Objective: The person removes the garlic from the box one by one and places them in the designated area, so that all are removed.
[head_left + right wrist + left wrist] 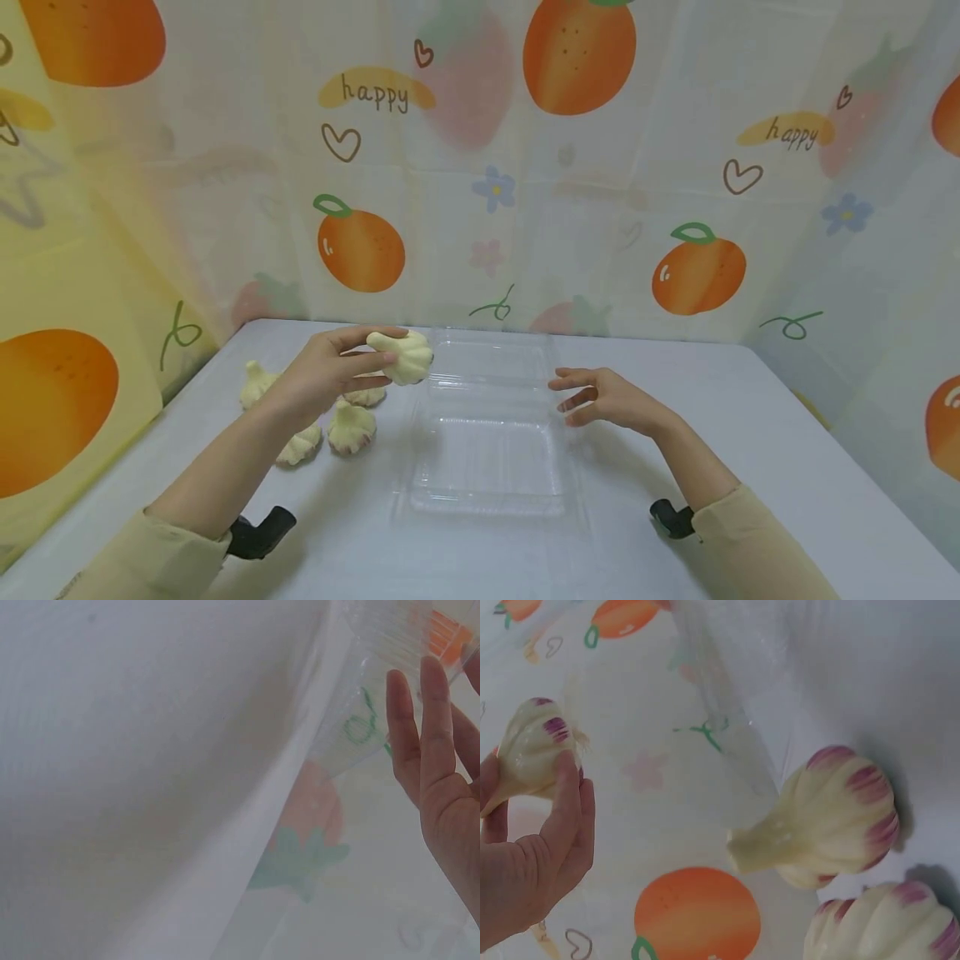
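My left hand [318,372] pinches a garlic bulb [405,357] between thumb and fingers, raised above the table at the left side of a clear plastic container [487,502]. In the left wrist view the held bulb [534,754] shows purple streaks on pale skin. Several more garlic bulbs [351,428] lie on the table beneath and beside the left forearm. My right hand [611,402] hovers at the container's right side, its fingers loosely bent and holding nothing. The container stands with its lid part [491,354] folded back toward the wall.
A white table [675,367] carries everything. Behind it hangs a printed curtain [570,217] with oranges and hearts, and a yellow panel [67,275] stands at the left. Black wrist mounts [262,533] sit under both forearms.
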`<action>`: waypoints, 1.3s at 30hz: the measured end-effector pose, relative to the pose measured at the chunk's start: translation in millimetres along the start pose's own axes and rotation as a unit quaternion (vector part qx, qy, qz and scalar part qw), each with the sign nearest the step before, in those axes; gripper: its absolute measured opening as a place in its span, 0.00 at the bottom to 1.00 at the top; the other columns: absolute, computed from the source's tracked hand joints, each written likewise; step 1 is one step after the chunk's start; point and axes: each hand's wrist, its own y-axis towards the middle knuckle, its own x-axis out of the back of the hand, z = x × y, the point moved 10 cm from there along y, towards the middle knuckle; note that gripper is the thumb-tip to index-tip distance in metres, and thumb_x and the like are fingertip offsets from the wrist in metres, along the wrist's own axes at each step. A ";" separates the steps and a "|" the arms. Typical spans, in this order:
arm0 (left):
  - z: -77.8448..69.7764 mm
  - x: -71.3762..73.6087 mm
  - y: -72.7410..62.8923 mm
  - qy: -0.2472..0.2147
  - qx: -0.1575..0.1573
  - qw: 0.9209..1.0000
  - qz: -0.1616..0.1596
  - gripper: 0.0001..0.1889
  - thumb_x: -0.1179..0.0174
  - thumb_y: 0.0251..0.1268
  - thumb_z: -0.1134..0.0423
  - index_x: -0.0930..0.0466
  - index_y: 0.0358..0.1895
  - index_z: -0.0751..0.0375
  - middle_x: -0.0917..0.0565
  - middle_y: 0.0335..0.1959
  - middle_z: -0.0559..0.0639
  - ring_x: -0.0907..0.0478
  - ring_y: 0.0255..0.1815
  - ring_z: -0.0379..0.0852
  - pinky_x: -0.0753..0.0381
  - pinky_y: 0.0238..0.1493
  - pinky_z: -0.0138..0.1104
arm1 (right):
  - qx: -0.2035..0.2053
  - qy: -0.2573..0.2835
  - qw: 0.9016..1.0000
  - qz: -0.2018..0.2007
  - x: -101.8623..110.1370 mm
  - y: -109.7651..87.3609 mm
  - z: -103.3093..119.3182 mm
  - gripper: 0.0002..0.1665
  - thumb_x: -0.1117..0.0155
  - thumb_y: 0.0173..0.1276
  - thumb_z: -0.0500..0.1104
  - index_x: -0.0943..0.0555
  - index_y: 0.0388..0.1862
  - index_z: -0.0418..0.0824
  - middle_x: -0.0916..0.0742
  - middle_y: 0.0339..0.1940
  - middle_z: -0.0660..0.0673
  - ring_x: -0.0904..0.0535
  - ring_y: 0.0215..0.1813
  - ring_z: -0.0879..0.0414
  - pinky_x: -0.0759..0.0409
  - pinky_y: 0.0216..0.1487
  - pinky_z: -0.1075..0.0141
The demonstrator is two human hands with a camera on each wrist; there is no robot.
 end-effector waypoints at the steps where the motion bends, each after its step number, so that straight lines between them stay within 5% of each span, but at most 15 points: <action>1: 0.6 3.1 -1.6 0.006 0.008 1.000 0.002 0.27 0.35 0.65 0.52 0.26 0.66 0.51 0.22 0.62 0.45 0.15 0.53 0.44 0.15 0.55 0.46 | -0.001 0.001 1.000 0.000 0.1 0.0 -0.2 0.36 0.34 0.63 0.37 0.30 0.70 0.31 0.40 0.80 0.33 0.19 0.63 0.43 0.18 0.61 0.54; 5: -0.3 17.0 -5.6 0.040 0.004 0.999 0.007 0.26 0.36 0.65 0.48 0.26 0.66 0.46 0.22 0.64 0.42 0.15 0.57 0.47 0.17 0.56 0.48 | -0.001 0.003 1.000 -0.001 0.4 -0.3 0.0 0.36 0.34 0.63 0.37 0.30 0.70 0.31 0.40 0.80 0.32 0.19 0.63 0.43 0.18 0.61 0.55; 11: -4.0 37.2 -8.4 0.049 -0.040 0.998 0.016 0.25 0.39 0.69 0.53 0.27 0.67 0.54 0.21 0.60 0.37 0.17 0.54 0.36 0.16 0.56 0.33 | -0.001 0.003 1.000 -0.001 0.5 -1.0 0.5 0.36 0.34 0.62 0.38 0.30 0.70 0.31 0.40 0.80 0.33 0.19 0.63 0.42 0.18 0.62 0.54; 30: 20.5 98.1 -23.7 0.027 -0.045 0.996 0.071 0.19 0.50 0.75 0.68 0.26 0.65 0.54 0.20 0.57 0.35 0.17 0.49 0.36 0.14 0.51 0.32 | -0.003 0.009 1.000 -0.003 0.8 -1.7 1.0 0.36 0.33 0.62 0.37 0.30 0.70 0.31 0.40 0.80 0.33 0.19 0.63 0.40 0.17 0.60 0.57; 39: 48.2 133.9 -31.3 0.043 -0.009 0.996 0.081 0.17 0.53 0.76 0.71 0.21 0.60 0.57 0.19 0.57 0.30 0.17 0.50 0.34 0.14 0.50 0.32 | -0.005 0.006 1.000 -0.003 1.2 -1.7 1.1 0.37 0.33 0.62 0.37 0.30 0.70 0.31 0.40 0.80 0.34 0.19 0.63 0.40 0.17 0.60 0.56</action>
